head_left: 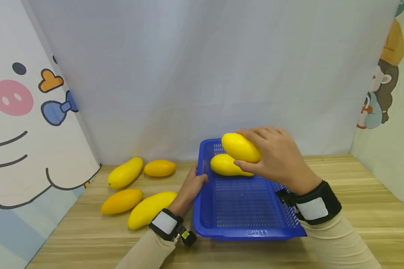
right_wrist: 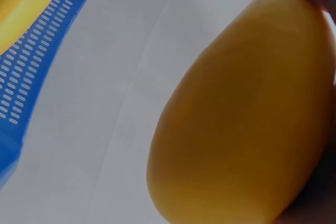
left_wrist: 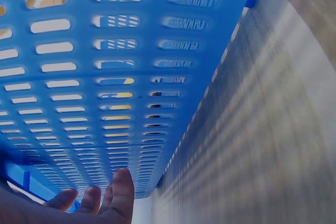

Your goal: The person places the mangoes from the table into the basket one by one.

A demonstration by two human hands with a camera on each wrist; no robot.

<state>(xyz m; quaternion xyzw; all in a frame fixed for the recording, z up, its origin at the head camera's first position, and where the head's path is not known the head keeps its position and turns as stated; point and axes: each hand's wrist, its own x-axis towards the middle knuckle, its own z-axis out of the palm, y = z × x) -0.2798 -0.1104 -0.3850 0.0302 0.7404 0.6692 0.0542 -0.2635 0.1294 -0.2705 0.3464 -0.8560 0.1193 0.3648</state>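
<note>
A yellow papaya (head_left: 241, 148) is in my right hand (head_left: 278, 160), held by the thumb and fingers above the far part of a blue plastic basket (head_left: 252, 233). The right wrist view shows this papaya up close, with fingertips at its narrower end. Another yellow papaya (head_left: 226, 165) lies inside the basket at its far end, partly hidden behind my right thumb. My left hand (head_left: 190, 188) grips the basket's left rim, thumb over the top. Seen from the left wrist, that hand's fingers (left_wrist: 123, 190) lie against the slotted outside of the basket.
Left of the basket, two yellow papayas (head_left: 126, 172) and two smaller orange-yellow mangoes (head_left: 160, 168) lie on the wooden table (head_left: 87, 239). A white cloth (head_left: 175, 74) hangs behind the table, and printed panels (head_left: 37, 149) stand at either side.
</note>
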